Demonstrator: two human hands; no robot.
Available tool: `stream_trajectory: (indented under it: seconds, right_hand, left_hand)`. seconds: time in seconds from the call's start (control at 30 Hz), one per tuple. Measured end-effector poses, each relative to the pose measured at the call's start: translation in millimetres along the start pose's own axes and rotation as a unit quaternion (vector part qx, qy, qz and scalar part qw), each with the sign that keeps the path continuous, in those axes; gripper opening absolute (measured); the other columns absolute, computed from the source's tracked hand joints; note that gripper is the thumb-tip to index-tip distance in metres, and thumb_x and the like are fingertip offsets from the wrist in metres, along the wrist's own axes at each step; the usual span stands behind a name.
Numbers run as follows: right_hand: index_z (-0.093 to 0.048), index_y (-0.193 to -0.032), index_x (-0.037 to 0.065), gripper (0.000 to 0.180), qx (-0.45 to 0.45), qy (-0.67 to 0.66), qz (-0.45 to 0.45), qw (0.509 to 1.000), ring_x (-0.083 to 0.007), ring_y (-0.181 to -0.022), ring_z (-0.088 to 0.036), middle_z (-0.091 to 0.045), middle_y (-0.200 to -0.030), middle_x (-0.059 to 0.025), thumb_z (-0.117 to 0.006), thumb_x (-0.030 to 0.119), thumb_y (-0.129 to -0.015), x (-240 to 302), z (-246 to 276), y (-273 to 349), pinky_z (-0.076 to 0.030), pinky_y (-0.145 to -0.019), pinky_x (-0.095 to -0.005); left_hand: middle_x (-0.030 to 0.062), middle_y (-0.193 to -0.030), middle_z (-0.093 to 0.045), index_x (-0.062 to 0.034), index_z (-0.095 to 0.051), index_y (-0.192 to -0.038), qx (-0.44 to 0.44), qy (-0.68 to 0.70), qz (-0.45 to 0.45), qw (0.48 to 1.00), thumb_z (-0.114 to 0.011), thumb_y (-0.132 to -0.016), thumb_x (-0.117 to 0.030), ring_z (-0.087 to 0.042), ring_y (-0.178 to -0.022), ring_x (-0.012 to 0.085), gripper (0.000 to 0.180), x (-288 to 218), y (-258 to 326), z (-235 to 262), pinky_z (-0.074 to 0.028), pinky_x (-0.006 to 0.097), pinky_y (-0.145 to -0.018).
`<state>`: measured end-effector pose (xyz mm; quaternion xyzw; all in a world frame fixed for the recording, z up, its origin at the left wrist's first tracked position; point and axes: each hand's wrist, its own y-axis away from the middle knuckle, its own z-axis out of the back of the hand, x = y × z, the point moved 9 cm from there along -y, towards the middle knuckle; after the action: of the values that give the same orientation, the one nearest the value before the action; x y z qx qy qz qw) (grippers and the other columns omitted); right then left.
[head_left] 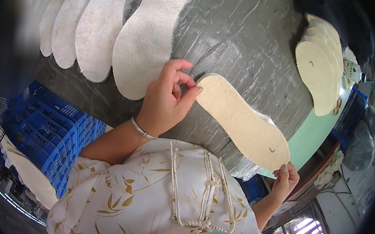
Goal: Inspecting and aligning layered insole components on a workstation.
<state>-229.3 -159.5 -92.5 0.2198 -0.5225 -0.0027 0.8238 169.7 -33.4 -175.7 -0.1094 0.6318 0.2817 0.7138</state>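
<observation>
A cream insole [243,122] with a small dark mark near its wider end is held slantwise over the grey table. My left hand [167,97], with a bracelet at the wrist, pinches its narrow heel end between thumb and finger. At the wide toe end, my right hand [286,179] grips the edge with the thumb on top. To the left of my left hand lies a row of whitish fleece-backed insoles [142,46], overlapping one another, with fur showing along their edges.
A fanned stack of cream insoles [319,68] lies at the right of the grey plastic-covered table [240,28]. Beside it stand a white bottle [353,71] and a pale green surface [313,132]. Blue plastic crates [56,136] sit below at the left, near more pale sheets [31,172].
</observation>
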Motion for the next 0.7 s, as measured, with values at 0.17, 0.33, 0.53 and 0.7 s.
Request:
stream_trajectory:
  seconds: [0.17,0.33,0.53,0.7]
  right_hand:
    - [-0.065,-0.079,-0.003,0.015,-0.011,0.004,-0.014,1.0,-0.0087,-0.056,-0.05,-0.055,-0.066,-0.0019,-0.067,0.008,-0.089,-1,-1,-1,-0.039,-0.053,-0.022]
    - [-0.066,-0.08,-0.004,0.014,-0.006,-0.01,-0.026,1.0,-0.0085,-0.056,-0.05,-0.056,-0.067,-0.0021,-0.067,0.007,-0.089,-6,0,0,-0.038,-0.053,-0.022]
    - [-0.066,-0.079,-0.003,0.014,-0.003,-0.006,-0.042,0.999,-0.0083,-0.056,-0.051,-0.058,-0.067,-0.0035,-0.068,0.008,-0.088,-12,2,-1,-0.039,-0.052,-0.0215]
    - [-0.065,-0.08,-0.002,0.014,0.001,-0.001,-0.035,0.999,-0.008,-0.058,-0.051,-0.058,-0.068,-0.0028,-0.067,0.009,-0.089,-11,0,-6,-0.039,-0.053,-0.0215]
  left_hand:
    - [0.0047,-0.084,-0.064,-0.0006,-0.045,-0.123,0.009,-0.002,0.004,1.0,-0.068,-0.085,0.003,-0.049,-0.058,0.002,0.045,2,0,-1,-0.039,0.017,-0.053]
    - [0.005,-0.085,-0.064,-0.0001,-0.045,-0.123,0.021,0.012,0.022,0.999,-0.068,-0.085,0.004,-0.052,-0.061,0.0026,0.044,6,-1,-4,-0.041,0.017,-0.055]
    - [0.0052,-0.086,-0.065,-0.0001,-0.046,-0.122,-0.006,0.024,0.038,0.999,-0.069,-0.086,0.002,-0.051,-0.062,0.0024,0.044,8,-2,-1,-0.041,0.016,-0.057]
    - [0.0033,-0.086,-0.064,-0.0002,-0.049,-0.123,-0.014,0.008,0.053,0.998,-0.069,-0.087,0.002,-0.048,-0.062,0.0011,0.042,10,-1,0,-0.038,0.015,-0.056]
